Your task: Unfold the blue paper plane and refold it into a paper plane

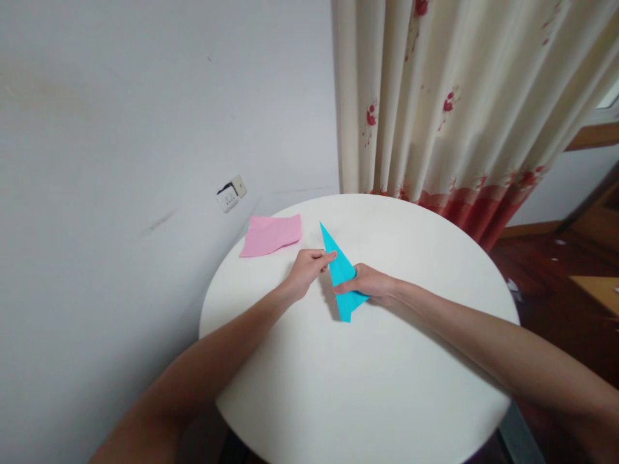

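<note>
We are folding blue paper point(341, 270) on a round white table point(367, 386).

Our left hand point(309, 269) is pinching the paper's left edge; our right hand point(370, 283) is gripping its lower right side, lifting it slightly mid-table. We judge a crease is being set; pressing it flat calls for aligned edges. A pink sheet point(271, 234) is lying well apart. Our right fingers are hiding behind the paper, its folds hard to read.
</note>
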